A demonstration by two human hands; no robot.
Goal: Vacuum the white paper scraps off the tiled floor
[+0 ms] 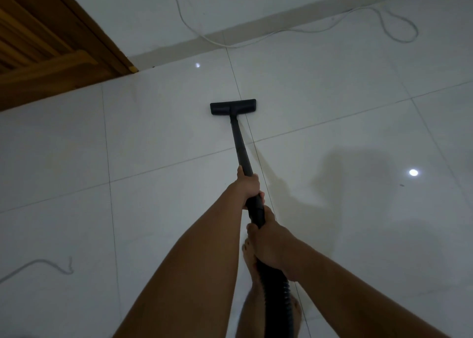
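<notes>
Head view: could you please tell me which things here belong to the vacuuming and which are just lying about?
Job: floor head, wand, hose, left hand and right hand gripping them, tiled floor. No scraps visible.
Lying about: wooden door, white cable by the wall, grey cord lower left.

ahead: floor [166, 138] open from nozzle [233, 107] up to skirting [179, 50]
left: tiles open as far as wooden door [51, 43], top left
right: wide open tiles; wall cord [407, 41] loops on floor near skirting
near left: loose cord [38, 260] end on tiles, well apart from wand [240, 145]
behind wand: bare foot [249, 258] and hose [279, 299] close together, tight there
</notes>
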